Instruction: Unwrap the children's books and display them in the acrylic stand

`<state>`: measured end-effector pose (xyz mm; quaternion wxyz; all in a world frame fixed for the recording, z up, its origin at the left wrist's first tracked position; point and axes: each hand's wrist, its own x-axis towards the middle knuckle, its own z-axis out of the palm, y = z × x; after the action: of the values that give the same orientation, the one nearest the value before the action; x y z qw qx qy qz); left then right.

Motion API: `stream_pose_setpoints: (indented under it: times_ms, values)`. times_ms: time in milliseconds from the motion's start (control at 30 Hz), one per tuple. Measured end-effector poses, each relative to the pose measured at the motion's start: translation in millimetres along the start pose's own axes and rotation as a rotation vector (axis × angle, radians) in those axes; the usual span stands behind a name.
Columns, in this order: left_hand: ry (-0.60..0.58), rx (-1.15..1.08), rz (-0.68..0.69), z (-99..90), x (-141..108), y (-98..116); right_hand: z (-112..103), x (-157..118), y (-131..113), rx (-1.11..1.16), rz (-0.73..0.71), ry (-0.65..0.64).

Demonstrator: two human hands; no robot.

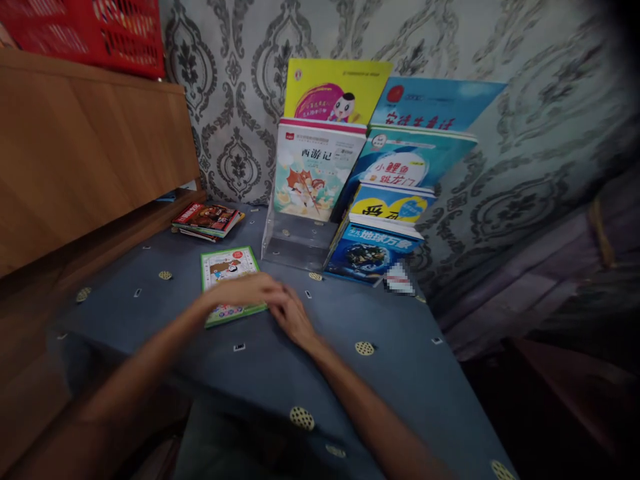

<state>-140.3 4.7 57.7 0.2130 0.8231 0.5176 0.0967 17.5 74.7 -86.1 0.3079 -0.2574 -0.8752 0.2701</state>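
A green-edged children's book (pixel 231 265) with cartoon figures on its white cover lies flat on the table. Reaching across its lower right part, my left hand (pixel 255 288) overlaps the fingers of my right hand (pixel 296 321). The right hand rests just beside the book, low over the tablecloth. Both sets of fingers look loosely stretched out, and I see nothing held in them. Part of the book cover is hidden under my left hand and wrist.
A clear acrylic rack (pixel 295 243) holds several books upright against the wall, including a blue book with a globe (pixel 370 257). Left of it lies a small stack of magazines (pixel 207 219). A wooden cabinet (pixel 90 160) carries a red plastic basket (pixel 85 37). Patterned cloth covers the table (pixel 330 387).
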Motion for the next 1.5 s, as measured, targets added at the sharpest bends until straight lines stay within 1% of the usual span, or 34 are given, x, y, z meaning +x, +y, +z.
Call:
stream_pose_setpoints:
  times_ms: [33,67,100,133,167,200,267,333,367,400,467,533,567,633,667,733,800,867,933,1067,1267,1500]
  values:
    - [0.036,0.020,-0.186,-12.5,-11,-31,-2,0,-2,-0.014,0.010,-0.026]
    - [0.102,0.074,-0.403,-20.9,-20,-60,-4,1,-5,-0.031,0.023,-0.055]
    - [0.153,0.125,-0.584,-25.0,-27,-84,-6,2,-8,-0.045,0.038,-0.080]
    - [0.194,0.163,-0.715,-25.4,-33,-104,-8,2,-11,-0.053,0.052,-0.099]
    - [0.204,0.190,-0.794,-22.9,-37,-119,-9,2,-13,-0.052,0.063,-0.112]
    - [0.210,0.218,-0.806,-18.8,-40,-129,-10,2,-14,-0.050,0.067,-0.122]
    - [0.215,0.280,-0.784,-10.1,-45,-138,-10,0,-14,-0.048,0.057,-0.138]
    - [0.200,0.345,-0.764,-6.7,-48,-133,-11,-3,-11,-0.050,0.045,-0.139]
    - [0.174,0.372,-0.782,-7.5,-50,-127,-12,-4,-7,-0.052,0.043,-0.127]
    - [0.137,0.392,-0.807,-9.5,-52,-120,-13,-5,-3,-0.056,0.047,-0.106]
    - [0.011,0.395,-0.911,-14.0,-57,-102,-18,-5,6,-0.068,0.062,-0.042]
    - [-0.090,0.388,-0.891,-14.3,-61,-84,-22,-3,15,-0.087,0.083,0.021]
    - [-0.117,0.401,-0.885,-11.8,-61,-76,-25,-2,18,-0.094,0.090,0.043]
    - [-0.071,0.466,-0.876,-2.6,-55,-63,-29,0,21,-0.102,0.090,0.068]
    - [-0.003,0.476,-0.854,3.2,-50,-57,-30,1,21,-0.105,0.084,0.072]
    - [0.118,0.478,-0.756,14.1,-35,-49,-31,1,17,-0.114,0.078,0.069]
    - [0.140,0.435,-0.608,21.0,-18,-44,-33,-1,12,-0.140,0.085,0.054]
    - [0.109,0.376,-0.505,23.0,-5,-42,-34,-3,6,-0.172,0.092,0.030]
    - [0.086,0.315,-0.476,21.6,4,-43,-38,-4,-2,-0.197,0.096,-0.003]
    - [0.088,0.234,-0.493,18.9,10,-52,-46,-5,-17,-0.217,0.128,-0.072]
    - [0.113,0.273,-0.507,23.3,9,-64,-50,-4,-27,-0.219,0.170,-0.123]
    - [0.119,0.270,-0.539,24.9,13,-76,-49,-6,-34,-0.221,0.126,-0.172]
